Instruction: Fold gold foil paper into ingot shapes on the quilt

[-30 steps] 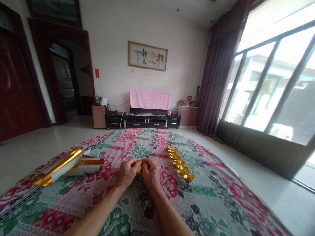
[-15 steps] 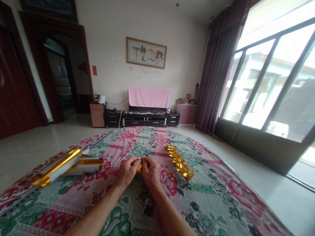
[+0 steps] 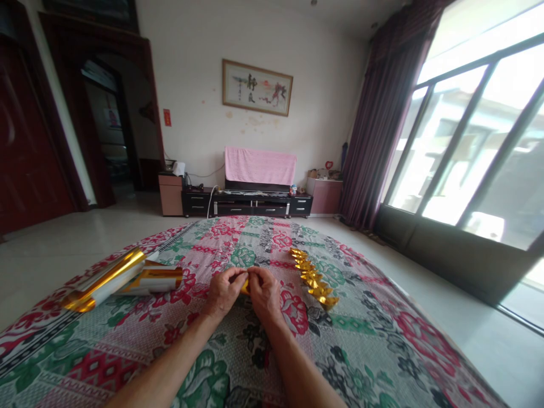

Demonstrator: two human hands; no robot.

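A small piece of gold foil paper [image 3: 245, 287] is pinched between my two hands over the middle of the flowered cloth [image 3: 170, 345]. My left hand [image 3: 225, 292] grips it from the left, thumb and fingers pressed together. From the right, my right hand [image 3: 264, 292] holds it the same way, its fingertips meeting those of the left. Most of the paper is hidden by my fingers, so its exact shape cannot be made out. To the right of my hands lies a row of several folded gold paper ingots [image 3: 312, 277].
Curled gold-and-white foil sheets [image 3: 110, 280] lie on the cloth at the left. Beyond the cloth's far edge stands a black low cabinet [image 3: 238, 207] with a pink towel [image 3: 260, 164] over a dark screen. Windows [image 3: 450, 153] and a purple curtain [image 3: 369, 130] are at the right.
The view has shifted slightly, moving the whole scene a little to the right. Both hands stay together on the gold paper, with hardly any change in their grip.
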